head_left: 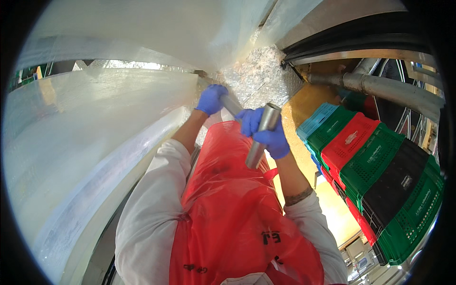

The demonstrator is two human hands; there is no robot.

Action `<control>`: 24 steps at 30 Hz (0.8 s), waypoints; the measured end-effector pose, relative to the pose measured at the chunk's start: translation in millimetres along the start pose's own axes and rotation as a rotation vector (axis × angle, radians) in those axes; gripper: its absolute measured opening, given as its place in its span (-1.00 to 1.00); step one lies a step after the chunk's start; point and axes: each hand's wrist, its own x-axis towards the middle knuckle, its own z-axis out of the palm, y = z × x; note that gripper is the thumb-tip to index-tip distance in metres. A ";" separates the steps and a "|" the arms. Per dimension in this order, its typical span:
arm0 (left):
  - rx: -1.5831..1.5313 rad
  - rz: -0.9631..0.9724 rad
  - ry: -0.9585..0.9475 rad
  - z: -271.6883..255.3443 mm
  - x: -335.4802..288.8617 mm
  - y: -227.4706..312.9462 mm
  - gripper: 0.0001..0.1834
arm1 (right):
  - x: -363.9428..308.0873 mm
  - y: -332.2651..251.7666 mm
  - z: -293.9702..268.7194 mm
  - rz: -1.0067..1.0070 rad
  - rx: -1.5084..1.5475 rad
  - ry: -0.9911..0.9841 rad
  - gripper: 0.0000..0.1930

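Observation:
Blue gloves cover both my hands, which are out in front of my red apron [228, 190]. My right hand [275, 140] is wrapped round the thick crossbar of a T-handled metal tool [270, 117]. Further down its grey shaft, my left hand [211, 99] is closed on it. The shaft slants away to the far left, and its far end is blurred and partly hidden, so I cannot make out its head. Past my hands, the tread-plate metal floor [247, 85] carries scattered whitish bits.
Large, pale translucent slabs [95, 123] stand close on my left, and another [156, 28] lies across the far side. At right rises a stack of green, red and black plastic crates [365, 156]. A thick grey pipe [389, 88] runs beyond it.

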 end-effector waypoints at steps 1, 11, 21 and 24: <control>0.070 -0.020 -0.020 6.0 -4.1 -21.5 -0.82 | -1.6 13.7 -7.6 0.035 0.023 0.061 -0.84; 0.131 0.104 -0.548 179.4 -24.3 -3.9 -0.83 | -173.2 5.7 -61.5 0.240 -0.040 0.670 -0.86; -0.436 0.247 -0.482 218.8 -11.6 134.3 -0.82 | -174.4 -69.3 -5.8 0.100 -0.283 0.635 -0.82; -0.246 0.185 -0.514 177.9 -6.9 146.8 -0.82 | -176.4 -86.3 -10.9 0.065 -0.253 0.536 -0.78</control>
